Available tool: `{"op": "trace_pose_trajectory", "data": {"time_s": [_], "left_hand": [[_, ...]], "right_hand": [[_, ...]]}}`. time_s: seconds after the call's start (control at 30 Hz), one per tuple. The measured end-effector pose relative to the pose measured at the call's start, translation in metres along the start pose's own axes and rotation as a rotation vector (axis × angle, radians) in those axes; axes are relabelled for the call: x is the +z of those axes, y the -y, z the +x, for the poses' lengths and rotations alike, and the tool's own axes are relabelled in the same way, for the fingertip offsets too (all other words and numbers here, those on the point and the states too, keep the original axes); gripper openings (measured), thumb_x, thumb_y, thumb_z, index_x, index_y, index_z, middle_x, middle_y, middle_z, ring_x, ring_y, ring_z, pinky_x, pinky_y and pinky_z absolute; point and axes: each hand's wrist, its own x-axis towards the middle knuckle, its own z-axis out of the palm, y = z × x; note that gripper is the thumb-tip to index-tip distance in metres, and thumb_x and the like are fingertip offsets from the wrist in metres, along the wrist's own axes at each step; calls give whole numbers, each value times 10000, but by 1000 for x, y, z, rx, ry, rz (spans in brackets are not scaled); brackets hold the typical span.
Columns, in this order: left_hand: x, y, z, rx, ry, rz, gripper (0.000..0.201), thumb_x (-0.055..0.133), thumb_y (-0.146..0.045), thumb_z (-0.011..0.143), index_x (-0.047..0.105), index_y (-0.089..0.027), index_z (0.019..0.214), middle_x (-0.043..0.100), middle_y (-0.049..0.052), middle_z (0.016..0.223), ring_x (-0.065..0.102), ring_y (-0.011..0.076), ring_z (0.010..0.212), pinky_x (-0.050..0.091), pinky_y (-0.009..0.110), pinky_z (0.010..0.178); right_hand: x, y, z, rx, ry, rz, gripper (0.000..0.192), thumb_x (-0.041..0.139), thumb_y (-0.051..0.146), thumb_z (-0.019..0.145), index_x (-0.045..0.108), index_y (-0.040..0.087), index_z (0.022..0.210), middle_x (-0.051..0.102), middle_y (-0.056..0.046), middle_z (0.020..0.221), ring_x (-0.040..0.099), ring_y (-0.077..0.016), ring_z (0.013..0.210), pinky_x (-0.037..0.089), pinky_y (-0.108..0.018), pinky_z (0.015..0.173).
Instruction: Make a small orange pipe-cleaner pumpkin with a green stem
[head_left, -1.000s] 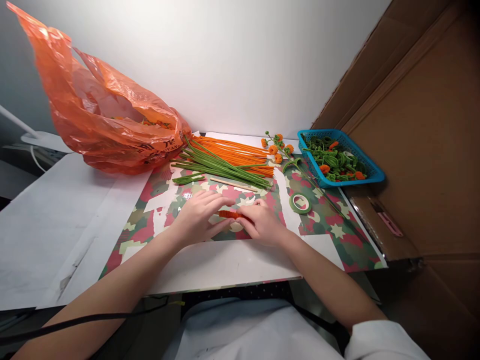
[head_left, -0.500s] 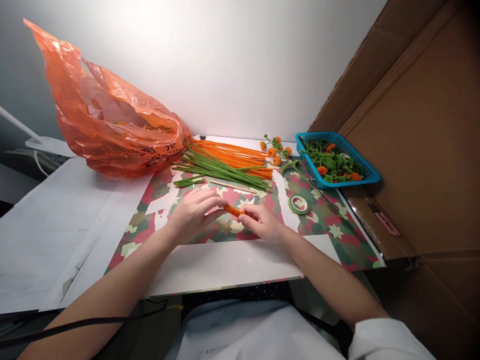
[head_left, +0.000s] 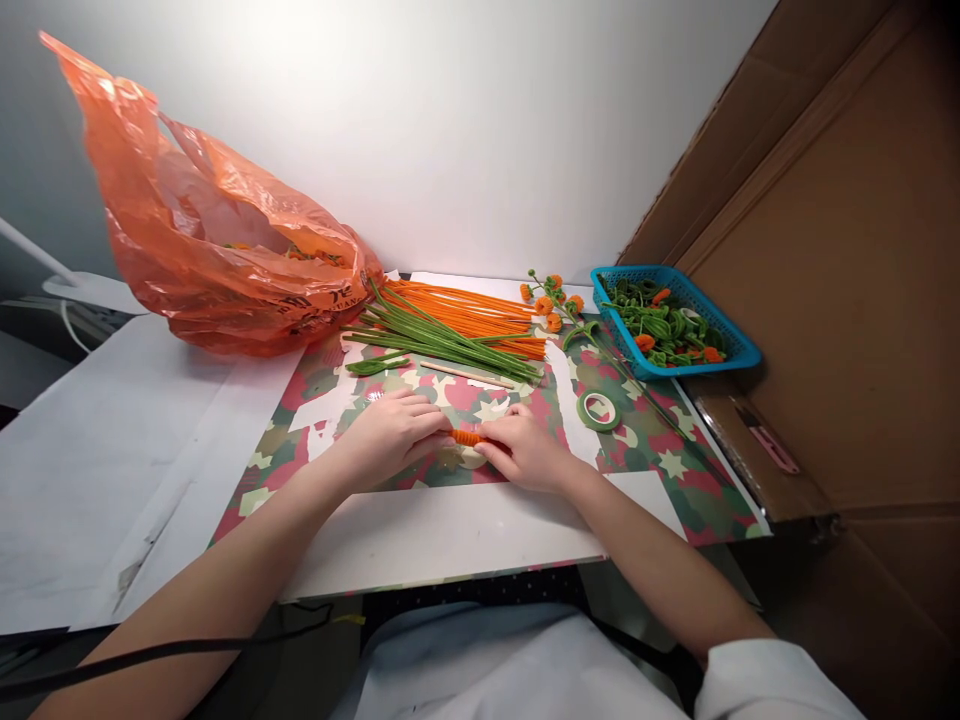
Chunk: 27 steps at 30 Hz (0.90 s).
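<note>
Between my two hands lies a short coil of orange pipe cleaner [head_left: 466, 437], held about level just over the table. My left hand [head_left: 396, 432] pinches its left end, and my right hand [head_left: 527, 446] grips the right end between thumb and fingers. Both ends are hidden by the fingertips. Behind my hands lie a bundle of green pipe cleaners [head_left: 442, 335], a pale thin stick [head_left: 466, 375] and a small bent green piece [head_left: 377, 366]. Longer orange pipe cleaners [head_left: 465, 305] spread out at the back.
An orange plastic bag [head_left: 247, 270] stands at the back left. A blue basket [head_left: 675, 371] of green and orange pieces sits at the right, near a roll of green tape [head_left: 598, 410] and an orange-flowered stem [head_left: 555, 303]. A pink-handled cutter [head_left: 776, 450] rests on cardboard [head_left: 739, 430].
The orange coil has gone from slanted to nearly level and a little lower. My left hand has come down, its fingers now closed at the coil's left end.
</note>
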Motion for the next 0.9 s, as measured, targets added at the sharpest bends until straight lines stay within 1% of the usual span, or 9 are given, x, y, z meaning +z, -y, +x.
{"op": "trace_pose_trajectory", "data": {"time_s": [0.17, 0.3, 0.4, 0.5, 0.57, 0.63, 0.7, 0.77, 0.9], "left_hand": [[-2, -6, -1, -139, 91, -85, 342, 402, -324, 991, 609, -192, 752, 619, 2, 590, 523, 155, 541, 348, 263, 570], [-8, -11, -1, -293, 221, -285, 313, 443, -321, 955, 589, -194, 709, 621, -8, 566, 510, 132, 492, 338, 236, 518], [-15, -13, 1, -339, 267, -423, 328, 440, -316, 953, 569, -192, 679, 624, -18, 548, 503, 116, 469, 355, 220, 512], [-17, -14, 2, -358, 266, -469, 343, 427, -322, 962, 558, -191, 673, 627, -25, 546, 521, 112, 482, 376, 213, 524], [-13, -15, 2, -375, 197, -398, 326, 426, -338, 964, 577, -191, 716, 631, -23, 568, 536, 119, 499, 378, 218, 522], [-7, -15, 2, -355, 69, -260, 294, 424, -352, 967, 607, -189, 805, 655, -7, 627, 562, 136, 533, 382, 231, 522], [-2, -14, 2, -255, -69, -127, 269, 417, -345, 978, 621, -178, 925, 696, 31, 751, 613, 160, 620, 417, 248, 559], [1, -14, 2, -132, -184, -18, 245, 424, -324, 985, 612, -170, 1015, 706, 65, 853, 639, 182, 714, 455, 270, 623], [-1, -12, 4, 46, -310, 99, 161, 467, -246, 978, 608, -187, 1029, 700, 68, 887, 617, 184, 760, 471, 293, 693]], "right_hand": [[5, -4, -1, -71, -66, -139, 214, 418, 212, 951, 603, 172, 853, 655, -9, 715, 441, -132, 627, 259, -317, 792], [9, -4, -1, -138, -95, -240, 228, 400, 221, 969, 602, 163, 881, 689, -36, 752, 499, -152, 669, 254, -331, 799], [12, -5, -1, -185, -130, -257, 243, 379, 221, 981, 596, 158, 893, 701, -50, 785, 524, -160, 693, 269, -336, 799], [13, -5, 0, -172, -140, -216, 244, 378, 230, 980, 593, 155, 894, 689, -67, 787, 526, -171, 700, 299, -320, 751], [11, -3, 1, -94, -129, -134, 221, 399, 239, 969, 588, 160, 885, 666, -66, 773, 521, -174, 696, 310, -299, 695], [8, 0, 1, 20, -111, 5, 201, 413, 241, 959, 575, 171, 863, 631, -43, 751, 507, -161, 675, 309, -275, 645], [3, 3, 1, 103, -93, 191, 201, 416, 250, 955, 555, 180, 826, 578, -10, 716, 485, -139, 650, 312, -257, 622], [-1, 6, 1, 133, -53, 418, 227, 422, 297, 957, 537, 182, 799, 511, 18, 672, 451, -119, 619, 321, -244, 604], [-7, 6, 1, 212, 178, 935, 353, 463, 519, 928, 495, 190, 807, 359, 83, 563, 299, -75, 465, 253, -216, 465]]}}
